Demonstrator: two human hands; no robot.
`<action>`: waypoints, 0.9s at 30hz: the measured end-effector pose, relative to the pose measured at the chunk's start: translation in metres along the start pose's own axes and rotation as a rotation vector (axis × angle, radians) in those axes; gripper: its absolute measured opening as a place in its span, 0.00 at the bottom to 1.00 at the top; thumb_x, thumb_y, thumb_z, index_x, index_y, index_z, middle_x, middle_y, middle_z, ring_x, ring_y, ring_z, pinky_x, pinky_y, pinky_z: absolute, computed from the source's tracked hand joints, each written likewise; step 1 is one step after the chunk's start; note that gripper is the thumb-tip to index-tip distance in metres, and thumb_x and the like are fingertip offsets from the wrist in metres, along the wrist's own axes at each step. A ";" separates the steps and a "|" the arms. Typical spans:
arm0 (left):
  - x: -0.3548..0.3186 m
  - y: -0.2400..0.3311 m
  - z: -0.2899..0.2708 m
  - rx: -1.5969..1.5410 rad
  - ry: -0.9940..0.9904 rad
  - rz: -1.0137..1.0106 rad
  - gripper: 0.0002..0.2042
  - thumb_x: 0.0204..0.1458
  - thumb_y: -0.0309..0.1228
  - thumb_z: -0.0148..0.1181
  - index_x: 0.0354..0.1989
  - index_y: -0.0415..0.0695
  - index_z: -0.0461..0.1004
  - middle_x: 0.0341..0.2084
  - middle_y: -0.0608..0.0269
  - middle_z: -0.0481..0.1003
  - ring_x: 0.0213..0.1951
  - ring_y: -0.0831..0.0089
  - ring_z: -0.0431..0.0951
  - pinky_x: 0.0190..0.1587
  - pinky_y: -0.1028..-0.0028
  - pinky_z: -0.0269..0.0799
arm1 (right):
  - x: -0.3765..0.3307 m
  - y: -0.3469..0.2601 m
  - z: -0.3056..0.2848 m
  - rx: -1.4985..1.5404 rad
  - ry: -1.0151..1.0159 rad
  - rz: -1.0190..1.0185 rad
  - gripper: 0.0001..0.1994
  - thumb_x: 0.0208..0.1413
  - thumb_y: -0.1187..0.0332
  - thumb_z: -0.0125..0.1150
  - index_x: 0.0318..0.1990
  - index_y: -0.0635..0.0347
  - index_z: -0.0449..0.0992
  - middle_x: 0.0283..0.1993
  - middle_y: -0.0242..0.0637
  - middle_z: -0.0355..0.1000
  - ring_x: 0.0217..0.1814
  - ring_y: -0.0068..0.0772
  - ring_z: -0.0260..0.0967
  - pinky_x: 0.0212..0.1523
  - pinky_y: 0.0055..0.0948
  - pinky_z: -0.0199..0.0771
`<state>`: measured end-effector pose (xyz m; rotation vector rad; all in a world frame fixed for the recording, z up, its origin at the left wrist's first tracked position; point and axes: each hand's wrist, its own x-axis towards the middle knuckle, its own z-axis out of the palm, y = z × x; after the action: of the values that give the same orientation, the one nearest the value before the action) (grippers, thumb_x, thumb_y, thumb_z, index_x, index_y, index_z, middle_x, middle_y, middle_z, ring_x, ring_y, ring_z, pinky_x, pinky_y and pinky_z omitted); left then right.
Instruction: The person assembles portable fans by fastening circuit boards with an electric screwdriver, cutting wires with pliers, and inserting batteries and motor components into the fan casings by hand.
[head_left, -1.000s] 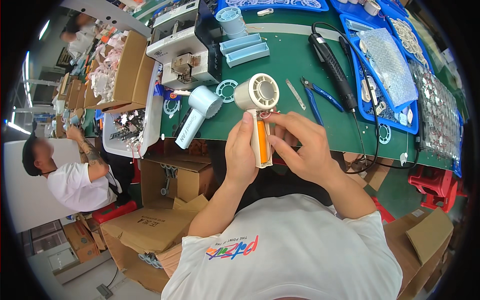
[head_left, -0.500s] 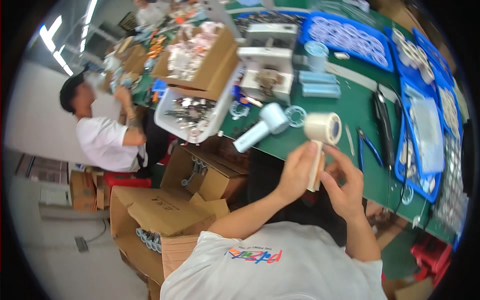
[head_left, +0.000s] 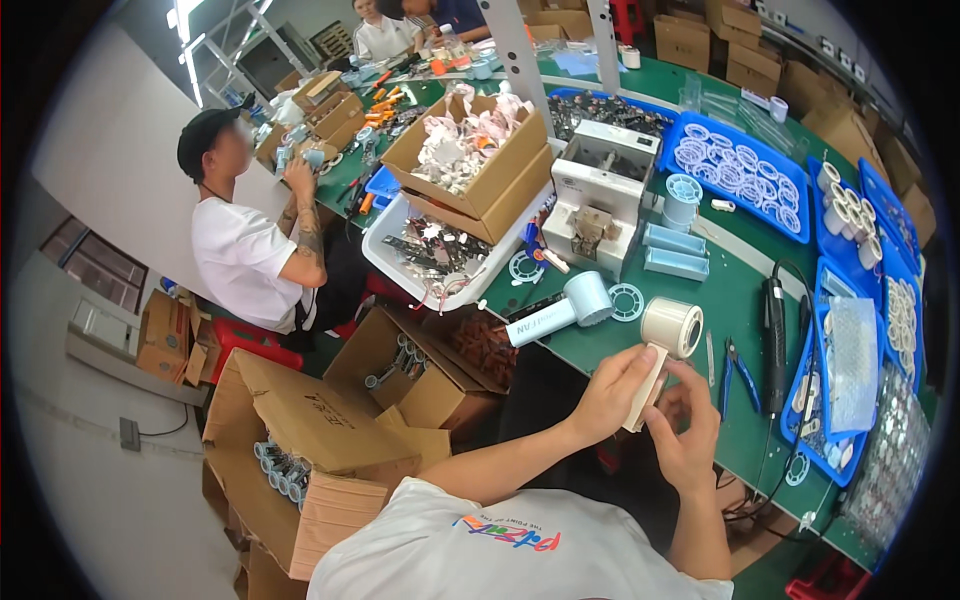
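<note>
- Since half a second ago, your view has swung left; the cream handheld fan (head_left: pixel 660 350) sits further right in the head view.
- Your left hand (head_left: pixel 612 392) is wrapped around its handle.
- Your right hand (head_left: pixel 690 432) curls against the handle's lower end.
- A blue handheld fan (head_left: pixel 560 309), pliers (head_left: pixel 737 368) and a black electric screwdriver (head_left: pixel 776 328) lie on the green table (head_left: pixel 735 285) beyond.

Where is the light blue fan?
The light blue fan lies on the green table near its front edge, just left of the cream fan held in both hands.
</note>
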<state>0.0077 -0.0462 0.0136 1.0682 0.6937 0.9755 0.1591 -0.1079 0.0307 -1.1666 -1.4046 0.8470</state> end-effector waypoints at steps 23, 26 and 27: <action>0.003 0.026 0.006 0.127 -0.035 0.035 0.18 0.75 0.39 0.47 0.39 0.39 0.77 0.28 0.64 0.77 0.27 0.78 0.71 0.32 0.76 0.68 | 0.001 -0.010 -0.002 -0.398 -0.091 -0.051 0.41 0.41 0.73 0.82 0.66 0.65 0.70 0.38 0.40 0.78 0.32 0.37 0.75 0.32 0.32 0.75; 0.006 0.017 0.003 0.172 -0.049 0.046 0.18 0.75 0.39 0.47 0.40 0.39 0.78 0.28 0.64 0.77 0.27 0.78 0.71 0.30 0.76 0.68 | -0.002 -0.005 -0.001 -0.437 -0.077 -0.038 0.41 0.41 0.73 0.81 0.66 0.66 0.70 0.40 0.42 0.79 0.32 0.40 0.77 0.33 0.34 0.77; 0.007 0.014 0.002 0.197 -0.055 0.061 0.17 0.76 0.39 0.47 0.41 0.39 0.78 0.28 0.64 0.78 0.27 0.79 0.71 0.30 0.77 0.68 | -0.001 -0.003 -0.001 -0.456 -0.076 -0.054 0.41 0.40 0.73 0.81 0.66 0.66 0.70 0.40 0.43 0.80 0.33 0.41 0.77 0.33 0.34 0.77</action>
<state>0.0081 -0.0381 0.0275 1.2902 0.7262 0.9404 0.1588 -0.1102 0.0337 -1.4390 -1.7412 0.5494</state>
